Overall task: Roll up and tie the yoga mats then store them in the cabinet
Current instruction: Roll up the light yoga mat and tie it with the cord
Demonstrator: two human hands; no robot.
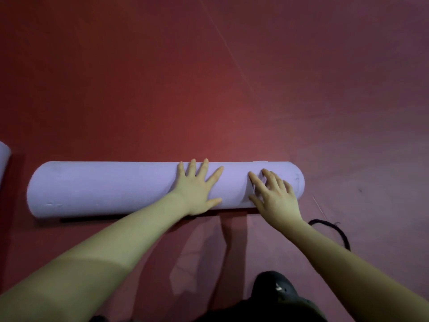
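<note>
A lilac yoga mat (104, 188) lies fully rolled on the red floor, its length running left to right. My left hand (197, 187) presses flat on the middle of the roll with its fingers spread. My right hand (275, 195) rests on the roll near its right end, fingers straight, beside a crease in the mat's outer layer. A black strap (334, 228) lies curled on the floor just right of my right wrist, apart from the roll.
The end of a second lilac mat (4, 156) shows at the left edge. A dark shoe (276, 287) stands at the bottom middle. A thin dark strip (97, 220) lies along the roll's near side. Red floor (209, 77) stretches beyond the roll.
</note>
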